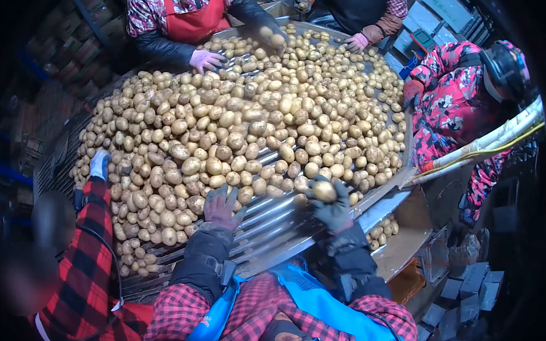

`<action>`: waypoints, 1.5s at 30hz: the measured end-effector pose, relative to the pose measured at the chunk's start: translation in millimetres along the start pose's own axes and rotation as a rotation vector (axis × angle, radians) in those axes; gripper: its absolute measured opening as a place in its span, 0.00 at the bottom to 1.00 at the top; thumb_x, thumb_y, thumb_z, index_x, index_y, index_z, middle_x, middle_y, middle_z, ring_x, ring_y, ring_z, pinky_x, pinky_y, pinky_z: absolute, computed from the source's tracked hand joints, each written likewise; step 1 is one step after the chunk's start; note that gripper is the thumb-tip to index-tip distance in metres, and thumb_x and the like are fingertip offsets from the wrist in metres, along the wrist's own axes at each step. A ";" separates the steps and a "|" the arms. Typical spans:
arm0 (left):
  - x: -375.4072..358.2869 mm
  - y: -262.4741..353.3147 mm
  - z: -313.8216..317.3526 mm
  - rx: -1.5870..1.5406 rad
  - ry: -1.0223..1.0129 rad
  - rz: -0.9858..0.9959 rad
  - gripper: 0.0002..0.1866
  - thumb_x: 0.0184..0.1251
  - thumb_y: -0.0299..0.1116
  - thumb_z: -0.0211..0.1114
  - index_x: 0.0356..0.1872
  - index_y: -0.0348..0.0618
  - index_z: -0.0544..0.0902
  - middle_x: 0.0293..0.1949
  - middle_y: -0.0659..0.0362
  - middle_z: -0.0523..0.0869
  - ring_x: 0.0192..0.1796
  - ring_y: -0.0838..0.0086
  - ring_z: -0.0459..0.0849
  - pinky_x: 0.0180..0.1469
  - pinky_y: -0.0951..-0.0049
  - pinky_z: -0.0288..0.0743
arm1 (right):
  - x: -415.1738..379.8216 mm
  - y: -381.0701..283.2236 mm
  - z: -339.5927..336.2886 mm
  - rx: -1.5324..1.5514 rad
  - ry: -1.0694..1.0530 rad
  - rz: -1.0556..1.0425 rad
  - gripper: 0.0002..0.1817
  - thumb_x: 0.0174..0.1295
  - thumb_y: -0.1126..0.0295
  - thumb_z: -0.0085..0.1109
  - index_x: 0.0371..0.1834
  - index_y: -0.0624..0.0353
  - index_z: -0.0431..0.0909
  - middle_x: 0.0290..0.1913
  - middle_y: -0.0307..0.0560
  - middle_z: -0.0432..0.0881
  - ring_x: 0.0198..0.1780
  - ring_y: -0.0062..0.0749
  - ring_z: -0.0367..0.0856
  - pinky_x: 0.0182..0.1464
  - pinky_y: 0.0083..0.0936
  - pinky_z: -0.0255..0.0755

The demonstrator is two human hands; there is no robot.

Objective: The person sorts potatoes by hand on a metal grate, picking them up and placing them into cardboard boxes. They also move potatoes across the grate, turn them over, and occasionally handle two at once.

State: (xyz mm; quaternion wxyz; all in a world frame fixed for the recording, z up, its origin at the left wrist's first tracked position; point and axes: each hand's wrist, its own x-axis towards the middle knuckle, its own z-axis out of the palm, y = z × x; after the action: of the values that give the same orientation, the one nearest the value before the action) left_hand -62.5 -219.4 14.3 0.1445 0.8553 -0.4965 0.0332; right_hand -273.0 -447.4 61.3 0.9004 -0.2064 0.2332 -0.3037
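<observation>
A great heap of potatoes (pixel 238 127) covers the slatted metal sorting table (pixel 265 227). My left hand (pixel 222 208), in a dark glove with a pinkish back, rests at the near edge of the heap with its fingers spread, touching potatoes beside the bare slats. My right hand (pixel 334 212), in a grey glove and slightly blurred, has its fingers round a single potato (pixel 324 191). It is above the table's near right side, close to the rim. Between my two hands, metal slats show.
Gloved co-workers' hands (pixel 206 60) reach in from the far side and left. At the right, a person in pink camouflage (pixel 447 86) stands by a white pole (pixel 496 139). A cardboard box (pixel 409 229) with potatoes sits below the rim; grey boxes (pixel 473 286) lie lower right.
</observation>
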 end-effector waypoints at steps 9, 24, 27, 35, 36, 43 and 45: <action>1.0 -9.3 6.2 0.007 -0.103 0.026 0.37 0.59 0.56 0.65 0.68 0.52 0.70 0.70 0.47 0.65 0.71 0.53 0.63 0.74 0.48 0.50 | -154.4 -136.3 -119.2 -1.271 0.584 -0.409 0.23 0.69 0.59 0.52 0.61 0.61 0.73 0.61 0.57 0.75 0.61 0.45 0.75 0.59 0.36 0.72; -0.5 5.1 -14.7 -0.134 0.169 0.082 0.33 0.58 0.49 0.67 0.65 0.50 0.74 0.64 0.47 0.72 0.66 0.51 0.69 0.68 0.48 0.60 | -130.0 -157.5 -320.4 -0.262 0.888 -0.410 0.26 0.70 0.56 0.50 0.67 0.57 0.67 0.61 0.50 0.73 0.56 0.38 0.75 0.59 0.34 0.69; -1.9 2.4 -14.7 -0.148 0.141 0.073 0.39 0.51 0.47 0.73 0.66 0.51 0.72 0.65 0.47 0.71 0.65 0.50 0.69 0.68 0.49 0.61 | -132.3 -160.8 -330.1 -0.225 0.942 -0.496 0.25 0.70 0.57 0.49 0.67 0.56 0.67 0.60 0.49 0.74 0.54 0.38 0.76 0.57 0.34 0.71; 3.0 3.0 -18.0 -0.140 0.010 0.041 0.36 0.58 0.45 0.69 0.67 0.46 0.70 0.68 0.47 0.68 0.68 0.50 0.66 0.71 0.51 0.57 | -92.6 -164.4 -337.9 -0.296 0.478 -0.804 0.23 0.70 0.61 0.48 0.67 0.53 0.68 0.61 0.47 0.74 0.53 0.39 0.77 0.54 0.33 0.74; 3.3 4.1 -20.1 -0.120 -0.015 0.028 0.34 0.60 0.45 0.66 0.67 0.45 0.70 0.69 0.47 0.66 0.69 0.50 0.64 0.72 0.52 0.56 | -79.2 -150.3 -266.5 -0.438 0.289 -0.741 0.24 0.71 0.61 0.48 0.69 0.51 0.66 0.62 0.47 0.74 0.55 0.39 0.76 0.55 0.32 0.73; 5.7 2.7 -9.2 -0.051 -0.077 -0.001 0.33 0.63 0.48 0.62 0.68 0.49 0.69 0.70 0.52 0.65 0.70 0.53 0.63 0.73 0.54 0.53 | 6.8 -23.0 -5.2 -1.108 -0.099 -0.239 0.22 0.64 0.67 0.61 0.61 0.63 0.76 0.48 0.46 0.84 0.46 0.30 0.83 0.50 0.25 0.77; 2.7 0.8 -3.2 -0.057 -0.035 -0.001 0.33 0.62 0.47 0.63 0.68 0.50 0.69 0.69 0.53 0.66 0.69 0.54 0.64 0.72 0.55 0.54 | 21.3 23.9 51.0 -1.449 -0.495 -0.363 0.22 0.62 0.63 0.64 0.59 0.59 0.78 0.53 0.51 0.83 0.54 0.39 0.81 0.55 0.31 0.75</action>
State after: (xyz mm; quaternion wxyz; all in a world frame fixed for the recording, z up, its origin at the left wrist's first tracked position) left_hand -61.5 -221.1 18.0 0.1602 0.8516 -0.4991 0.0041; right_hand -219.4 -431.9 83.9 0.5035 -0.8386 0.1284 -0.1635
